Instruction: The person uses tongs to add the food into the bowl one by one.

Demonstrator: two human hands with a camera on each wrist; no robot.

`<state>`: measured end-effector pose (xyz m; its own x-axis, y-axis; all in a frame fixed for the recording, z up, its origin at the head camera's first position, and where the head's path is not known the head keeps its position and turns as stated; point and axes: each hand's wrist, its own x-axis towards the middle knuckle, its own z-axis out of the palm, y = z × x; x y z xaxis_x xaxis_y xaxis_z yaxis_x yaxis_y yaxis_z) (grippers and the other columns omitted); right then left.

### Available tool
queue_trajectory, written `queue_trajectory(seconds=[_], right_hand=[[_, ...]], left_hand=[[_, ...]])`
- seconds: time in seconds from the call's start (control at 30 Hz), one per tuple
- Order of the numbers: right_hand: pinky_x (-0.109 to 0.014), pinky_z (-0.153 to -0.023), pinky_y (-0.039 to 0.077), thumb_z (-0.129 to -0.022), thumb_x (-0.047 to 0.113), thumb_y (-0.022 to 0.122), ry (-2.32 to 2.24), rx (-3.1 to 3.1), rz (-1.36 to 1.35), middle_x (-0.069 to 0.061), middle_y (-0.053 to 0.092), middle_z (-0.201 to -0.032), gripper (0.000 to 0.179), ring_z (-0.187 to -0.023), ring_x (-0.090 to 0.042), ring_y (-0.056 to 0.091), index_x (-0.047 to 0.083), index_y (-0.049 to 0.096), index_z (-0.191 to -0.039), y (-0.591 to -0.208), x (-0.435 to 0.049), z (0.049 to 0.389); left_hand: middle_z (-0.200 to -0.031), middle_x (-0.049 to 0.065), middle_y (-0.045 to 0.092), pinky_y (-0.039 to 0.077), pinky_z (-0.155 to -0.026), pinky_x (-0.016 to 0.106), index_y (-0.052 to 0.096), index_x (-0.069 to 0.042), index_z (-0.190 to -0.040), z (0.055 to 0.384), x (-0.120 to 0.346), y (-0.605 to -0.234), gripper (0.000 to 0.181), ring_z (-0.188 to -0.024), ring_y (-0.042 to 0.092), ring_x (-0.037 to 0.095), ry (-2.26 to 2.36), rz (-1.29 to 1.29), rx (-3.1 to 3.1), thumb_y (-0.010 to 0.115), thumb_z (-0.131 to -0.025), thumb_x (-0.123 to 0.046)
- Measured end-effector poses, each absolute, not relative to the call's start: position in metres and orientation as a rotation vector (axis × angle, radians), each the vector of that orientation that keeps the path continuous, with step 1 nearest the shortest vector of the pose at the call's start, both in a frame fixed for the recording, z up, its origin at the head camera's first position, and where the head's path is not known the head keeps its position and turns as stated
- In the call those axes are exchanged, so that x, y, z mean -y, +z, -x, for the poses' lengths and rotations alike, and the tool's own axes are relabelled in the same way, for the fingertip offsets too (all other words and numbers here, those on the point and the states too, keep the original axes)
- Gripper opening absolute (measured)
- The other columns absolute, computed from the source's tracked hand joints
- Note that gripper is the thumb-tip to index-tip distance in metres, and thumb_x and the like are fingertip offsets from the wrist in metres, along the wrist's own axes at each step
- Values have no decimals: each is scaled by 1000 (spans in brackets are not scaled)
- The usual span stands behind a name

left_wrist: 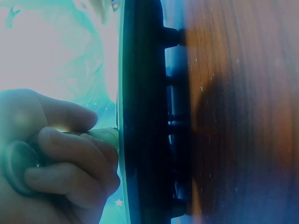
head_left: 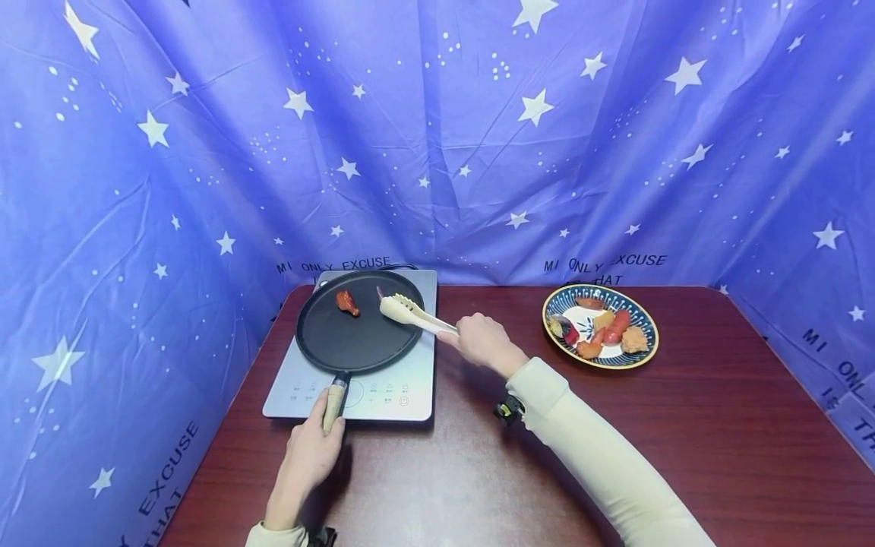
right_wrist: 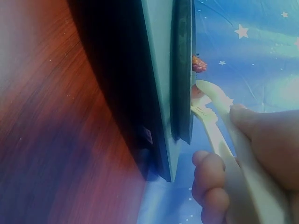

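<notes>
My left hand (head_left: pixel 311 456) grips the wooden-looking handle (head_left: pixel 333 406) of a round black frying pan (head_left: pixel 342 346); its curled fingers (left_wrist: pixel 77 158) also show in the left wrist view. A pair of cream-coloured tongs (head_left: pixel 418 315) is in my right hand (head_left: pixel 481 342), with thumb and fingers around the arms. The tongs' tips are over the right side of the pan, around a small reddish piece of food (right_wrist: pixel 197 91), mostly hidden; its kind cannot be told. A glazed brown chicken drumstick (head_left: pixel 347 302) lies in the pan, left of the tongs.
Under the pan is a flat silver induction cooker (head_left: pixel 280 399) on a dark red wooden table (head_left: pixel 465 471). To the right, a blue-patterned plate (head_left: pixel 642 357) bears a sausage (head_left: pixel 617 327) and several other food pieces. A starry blue curtain (head_left: pixel 437 137) hangs behind.
</notes>
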<state>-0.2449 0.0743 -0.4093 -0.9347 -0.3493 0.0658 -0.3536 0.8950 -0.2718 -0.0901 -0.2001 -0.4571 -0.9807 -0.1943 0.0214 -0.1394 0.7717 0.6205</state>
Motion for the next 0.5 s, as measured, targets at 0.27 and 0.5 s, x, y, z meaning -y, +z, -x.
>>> queue_trajectory(seconds=[0.27,0.5], right_hand=[[-41,-46,42,-90,53,53,387,3015,-543,-7,51,-57,51,-51,-24,51,12,57,-62,-414,-67,250],[-42,-45,42,-91,53,52,366,2991,-536,-7,50,-57,52,-51,-26,52,11,56,-62,-411,-62,250]], left_hand=[[-108,31,60,44,-73,53,35,-5,-145,90,200,-457,60,-80,59,34,-1003,-279,2879,53,-91,-22],[-108,31,60,45,-73,53,35,-5,-145,90,200,-457,59,-79,59,34,-1005,-284,2877,52,-91,-22]])
